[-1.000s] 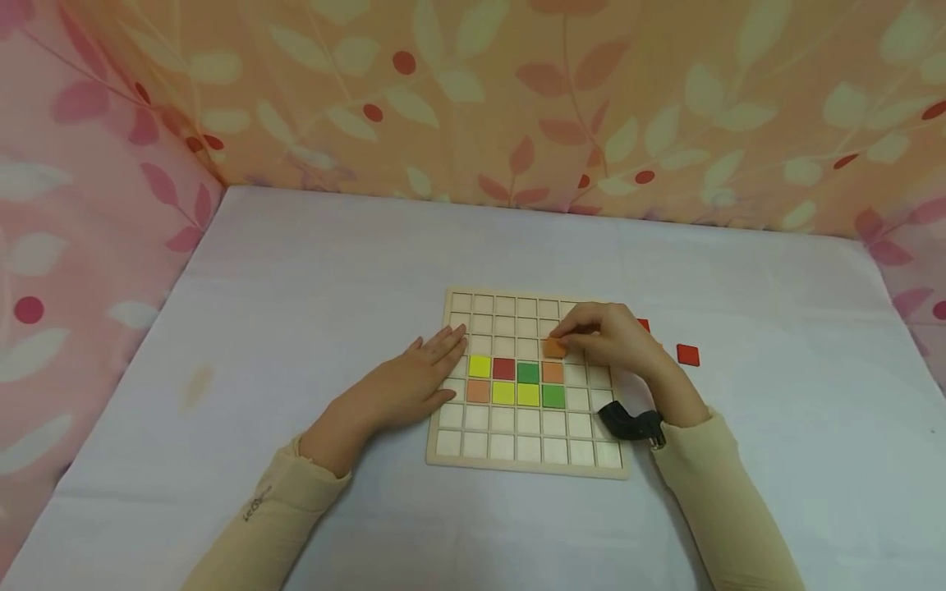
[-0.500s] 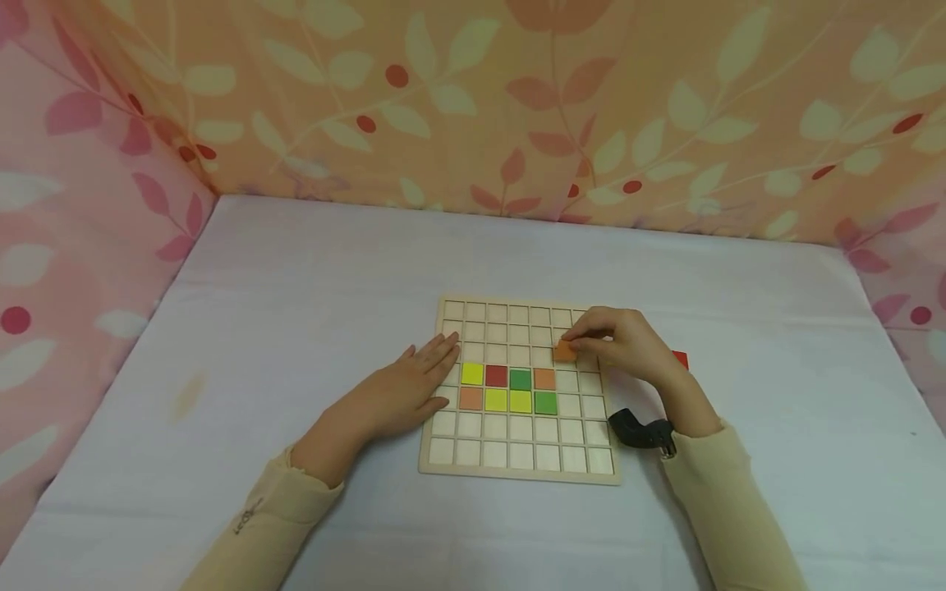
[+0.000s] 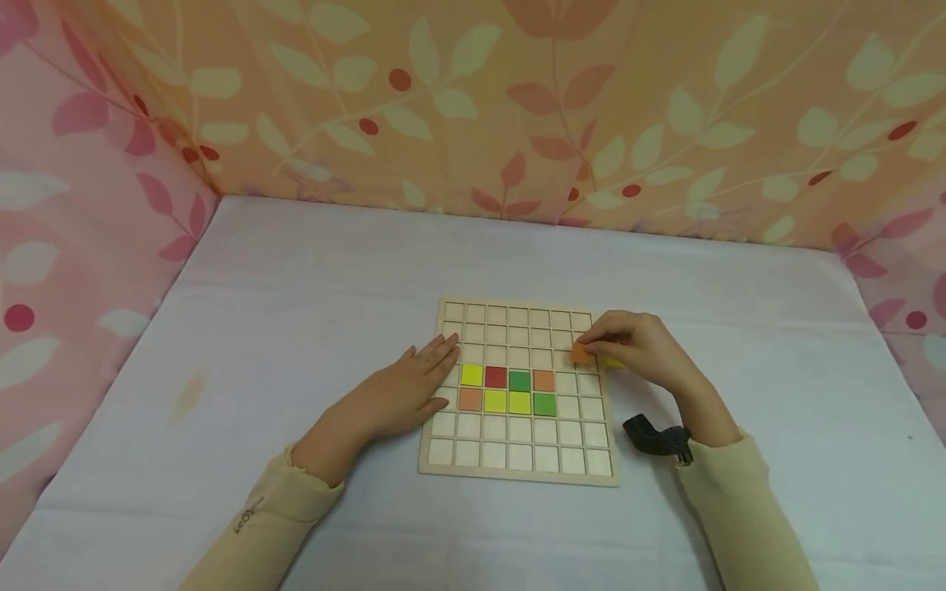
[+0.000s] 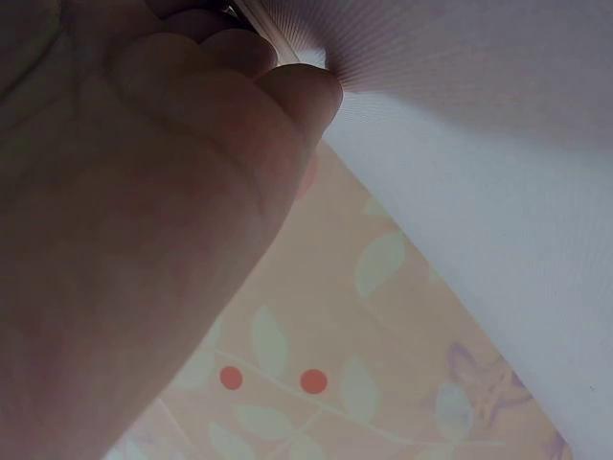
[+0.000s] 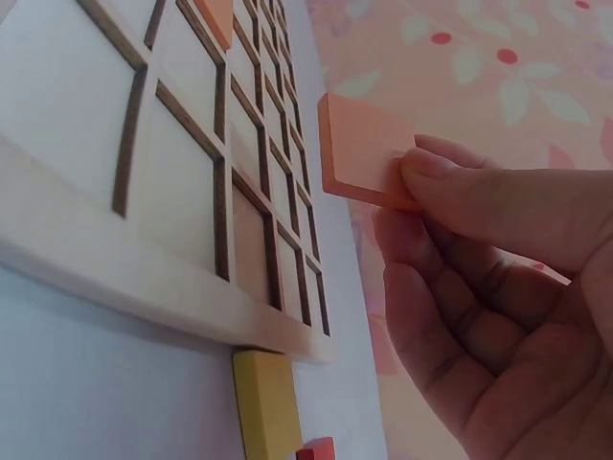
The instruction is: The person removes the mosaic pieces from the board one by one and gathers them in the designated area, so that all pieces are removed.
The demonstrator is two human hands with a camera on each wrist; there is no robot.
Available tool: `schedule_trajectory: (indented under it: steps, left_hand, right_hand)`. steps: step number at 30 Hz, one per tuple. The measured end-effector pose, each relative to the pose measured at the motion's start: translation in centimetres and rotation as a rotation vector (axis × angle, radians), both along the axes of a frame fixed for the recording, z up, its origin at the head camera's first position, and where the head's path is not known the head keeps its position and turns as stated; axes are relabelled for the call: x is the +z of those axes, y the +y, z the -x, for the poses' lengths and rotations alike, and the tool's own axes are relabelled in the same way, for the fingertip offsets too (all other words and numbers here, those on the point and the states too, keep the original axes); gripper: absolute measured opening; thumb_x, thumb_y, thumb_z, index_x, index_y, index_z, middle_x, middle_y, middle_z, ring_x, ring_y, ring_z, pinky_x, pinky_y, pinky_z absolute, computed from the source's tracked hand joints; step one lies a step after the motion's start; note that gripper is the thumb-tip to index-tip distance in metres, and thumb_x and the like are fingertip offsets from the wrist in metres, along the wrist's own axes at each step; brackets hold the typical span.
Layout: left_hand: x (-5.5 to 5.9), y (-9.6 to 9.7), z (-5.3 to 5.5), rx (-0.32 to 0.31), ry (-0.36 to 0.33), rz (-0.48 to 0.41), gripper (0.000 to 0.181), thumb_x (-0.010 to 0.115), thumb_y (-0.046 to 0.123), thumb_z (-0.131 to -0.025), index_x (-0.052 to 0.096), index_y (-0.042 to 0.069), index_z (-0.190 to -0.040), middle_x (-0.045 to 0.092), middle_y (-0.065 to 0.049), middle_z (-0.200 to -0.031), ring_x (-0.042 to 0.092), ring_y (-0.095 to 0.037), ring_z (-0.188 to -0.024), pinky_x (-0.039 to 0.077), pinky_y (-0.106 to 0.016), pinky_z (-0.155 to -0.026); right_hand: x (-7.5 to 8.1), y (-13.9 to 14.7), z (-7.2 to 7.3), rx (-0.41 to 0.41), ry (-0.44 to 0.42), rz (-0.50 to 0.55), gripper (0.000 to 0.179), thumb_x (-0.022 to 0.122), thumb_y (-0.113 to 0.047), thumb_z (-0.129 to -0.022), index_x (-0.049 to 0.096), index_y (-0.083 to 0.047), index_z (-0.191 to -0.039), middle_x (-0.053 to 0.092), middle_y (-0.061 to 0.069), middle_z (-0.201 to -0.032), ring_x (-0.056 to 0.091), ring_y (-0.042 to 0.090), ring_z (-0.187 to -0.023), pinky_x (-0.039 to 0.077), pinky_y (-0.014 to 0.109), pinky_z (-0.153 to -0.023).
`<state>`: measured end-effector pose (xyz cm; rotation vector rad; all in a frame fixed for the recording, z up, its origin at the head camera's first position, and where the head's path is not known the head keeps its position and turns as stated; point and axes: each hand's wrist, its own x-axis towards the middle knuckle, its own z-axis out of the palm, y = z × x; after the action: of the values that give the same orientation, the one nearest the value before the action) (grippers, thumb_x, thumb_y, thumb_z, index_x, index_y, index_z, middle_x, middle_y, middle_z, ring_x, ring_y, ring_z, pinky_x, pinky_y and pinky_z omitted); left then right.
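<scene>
A pale wooden grid board (image 3: 517, 478) lies on the white cloth, with two rows of square tiles set in its middle cells: yellow, red, green and orange. My left hand (image 3: 399, 386) rests flat on the board's left edge, fingers straight. Between thumb and fingertips, my right hand (image 3: 643, 345) pinches an orange square tile (image 3: 580, 354) above the board's right side. In the right wrist view that orange tile (image 5: 369, 149) is held up clear of the grid. The left wrist view shows the left hand's palm (image 4: 144, 172) from beneath, its fingertips mostly hidden.
A loose yellow tile (image 5: 268, 402) lies beside the board's right edge, close to a red tile (image 5: 321, 448); in the head view the right hand partly covers them. A black wrist camera (image 3: 654, 437) sticks out from the right wrist. Patterned cloth walls (image 3: 473, 107) stand behind and at the sides.
My right hand has moved right with the orange tile, from over the board's inner cells toward its right edge. The head view has shifted slightly. The left hand stays on the board.
</scene>
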<state>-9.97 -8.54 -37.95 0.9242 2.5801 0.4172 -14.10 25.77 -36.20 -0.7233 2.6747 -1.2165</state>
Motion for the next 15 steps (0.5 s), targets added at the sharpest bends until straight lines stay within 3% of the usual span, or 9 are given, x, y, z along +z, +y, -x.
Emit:
schedule_trajectory:
  steps: [6,11,15]
  left_hand:
    - [0.1,0.0,0.0,-0.006,-0.001,-0.008,0.067,0.054,0.025,-0.096,0.021,-0.002,-0.148,0.009,-0.012,-0.157,0.008,-0.026,-0.143,0.016,-0.048,-0.113]
    - [0.0,0.0,0.0,-0.002,0.0,-0.012,0.067,0.054,0.024,-0.096,0.021,-0.002,-0.148,0.009,-0.012,-0.157,0.008,-0.026,-0.143,0.015,-0.048,-0.113]
    - [0.0,-0.1,0.0,-0.003,0.004,-0.018,0.067,0.054,0.024,-0.096,0.021,-0.002,-0.148,0.01,-0.012,-0.157,0.008,-0.027,-0.143,0.016,-0.049,-0.113]
  right_hand:
    - [0.1,0.8,-0.2,0.007,-0.039,-0.003,0.012,0.07,-0.001,-0.083,0.074,-0.008,-0.092,0.069,0.0,-0.091,0.062,0.007,-0.086,0.051,0.017,-0.072]
    - [0.7,1.4,-0.1,-0.01,-0.048,-0.05,0.011,0.07,-0.005,-0.084,0.075,-0.012,-0.092,0.069,-0.002,-0.092,0.06,0.007,-0.083,0.05,0.021,-0.064]
    - [1.1,2.1,-0.2,-0.023,-0.058,-0.058,0.012,0.069,-0.006,-0.086,0.075,-0.012,-0.094,0.069,-0.001,-0.093,0.061,0.01,-0.08,0.051,0.023,-0.065]
